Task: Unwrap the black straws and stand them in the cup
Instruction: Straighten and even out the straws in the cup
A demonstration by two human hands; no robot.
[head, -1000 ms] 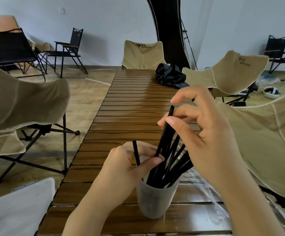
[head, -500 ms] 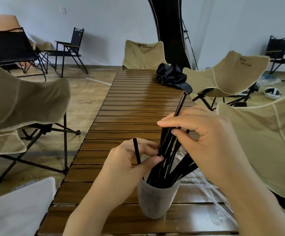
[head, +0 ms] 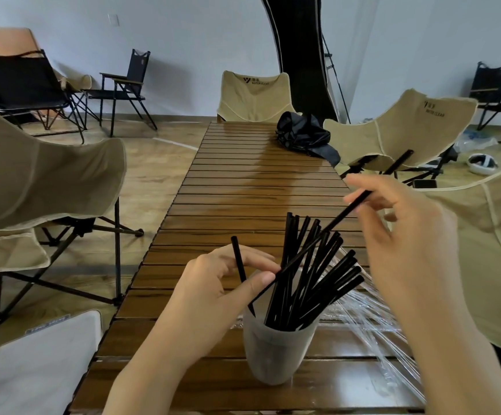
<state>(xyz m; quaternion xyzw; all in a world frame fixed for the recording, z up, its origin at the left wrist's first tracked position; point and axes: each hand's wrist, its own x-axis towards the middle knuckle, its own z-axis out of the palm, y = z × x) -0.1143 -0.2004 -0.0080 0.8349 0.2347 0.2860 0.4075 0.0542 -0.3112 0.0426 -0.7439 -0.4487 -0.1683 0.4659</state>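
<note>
A frosted translucent cup (head: pixel 273 351) stands near the front of the wooden slat table (head: pixel 258 187) with several black straws (head: pixel 309 274) fanned out in it. My right hand (head: pixel 404 244) pinches one long black straw (head: pixel 336 220) that slants from upper right down to the cup's left rim. My left hand (head: pixel 213 292) rests at the cup's rim, thumb against that straw's lower end, and its fingers hold a single upright black straw (head: pixel 237 259).
Crumpled clear plastic wrappers (head: pixel 375 324) lie right of the cup. A black bag (head: pixel 303 133) sits at the table's far end. Beige camp chairs (head: pixel 42 181) flank both sides, with one more (head: pixel 252 94) at the far end. A white seat (head: pixel 33 363) lies at front left.
My right hand has moved up and to the right, drawing its straw out of the bundle to a flatter slant. The left hand and cup stay in place.
</note>
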